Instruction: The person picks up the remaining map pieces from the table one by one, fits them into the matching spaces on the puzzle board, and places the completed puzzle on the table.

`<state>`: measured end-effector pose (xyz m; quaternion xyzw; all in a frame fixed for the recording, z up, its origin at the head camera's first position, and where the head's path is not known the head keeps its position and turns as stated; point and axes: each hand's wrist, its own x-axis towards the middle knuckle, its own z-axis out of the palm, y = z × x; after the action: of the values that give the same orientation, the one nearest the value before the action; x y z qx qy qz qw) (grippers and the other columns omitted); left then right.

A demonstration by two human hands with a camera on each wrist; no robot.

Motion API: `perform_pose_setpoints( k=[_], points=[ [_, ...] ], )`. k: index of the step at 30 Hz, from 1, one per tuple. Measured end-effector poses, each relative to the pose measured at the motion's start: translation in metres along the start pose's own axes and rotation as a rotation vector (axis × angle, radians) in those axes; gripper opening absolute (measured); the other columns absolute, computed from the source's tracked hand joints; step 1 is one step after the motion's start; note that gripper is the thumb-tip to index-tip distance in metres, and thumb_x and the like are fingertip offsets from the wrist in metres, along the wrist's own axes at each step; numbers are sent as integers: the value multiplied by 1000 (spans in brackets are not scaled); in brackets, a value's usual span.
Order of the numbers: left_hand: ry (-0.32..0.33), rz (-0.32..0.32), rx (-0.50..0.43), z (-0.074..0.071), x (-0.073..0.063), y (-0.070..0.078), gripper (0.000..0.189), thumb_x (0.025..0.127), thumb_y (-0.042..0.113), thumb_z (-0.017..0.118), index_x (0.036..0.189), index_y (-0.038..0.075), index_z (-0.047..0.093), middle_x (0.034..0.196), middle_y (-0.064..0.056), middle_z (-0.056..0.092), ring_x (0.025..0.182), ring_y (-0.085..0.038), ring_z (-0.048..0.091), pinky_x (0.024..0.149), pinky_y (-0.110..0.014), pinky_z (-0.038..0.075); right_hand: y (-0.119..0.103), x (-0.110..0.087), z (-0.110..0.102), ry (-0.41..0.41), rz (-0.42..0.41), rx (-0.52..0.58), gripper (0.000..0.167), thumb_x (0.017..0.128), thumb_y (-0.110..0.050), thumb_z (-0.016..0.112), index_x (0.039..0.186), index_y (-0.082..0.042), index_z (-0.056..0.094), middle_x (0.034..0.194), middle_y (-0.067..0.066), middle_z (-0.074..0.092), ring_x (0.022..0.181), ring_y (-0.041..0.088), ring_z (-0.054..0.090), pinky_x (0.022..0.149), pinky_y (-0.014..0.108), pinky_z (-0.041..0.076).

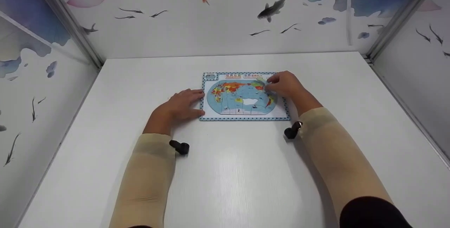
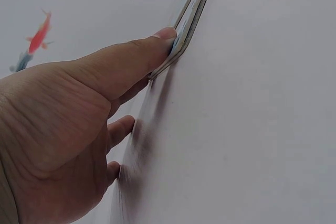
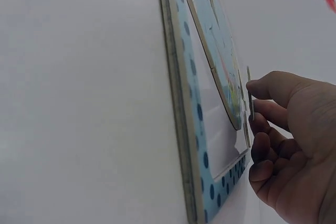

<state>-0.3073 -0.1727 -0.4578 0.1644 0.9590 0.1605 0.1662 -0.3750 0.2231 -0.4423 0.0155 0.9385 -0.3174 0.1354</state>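
A world map jigsaw puzzle [image 1: 242, 118] with a blue dotted border lies flat on the white table. A white gap shows low in the middle of its oval map. At the upper right of the map, my right hand [image 1: 286, 85] pinches a thin puzzle piece [image 3: 250, 93] between thumb and forefinger, held edge-on in the right wrist view. The other fingers of that hand curl loosely below it. My left hand [image 1: 181, 105] rests at the board's left edge, fingers extended, with the thumb [image 2: 142, 59] against the board's corner side in the left wrist view.
The white table [image 1: 225, 171] is bounded by white panels [image 1: 225, 27] printed with fish at the back and both sides. Metal posts [image 1: 404, 17] stand at the back corners. A small black device [image 1: 180, 147] is at the left wrist, another [image 1: 292, 131] at the right.
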Motion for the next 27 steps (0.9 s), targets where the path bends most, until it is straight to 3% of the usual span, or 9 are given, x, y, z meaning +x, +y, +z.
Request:
perform_pose_setpoints(
  k=[27],
  points=[
    [-11, -25, -24, 1, 2, -1, 79, 100, 54, 67, 169, 38, 31, 180, 10, 23, 171, -28, 11, 138, -60, 10, -1, 4, 3, -26, 36, 6, 46, 100, -35, 72, 142, -17, 70, 151, 11, 60, 129, 31, 55, 118, 52, 49]
  ],
)
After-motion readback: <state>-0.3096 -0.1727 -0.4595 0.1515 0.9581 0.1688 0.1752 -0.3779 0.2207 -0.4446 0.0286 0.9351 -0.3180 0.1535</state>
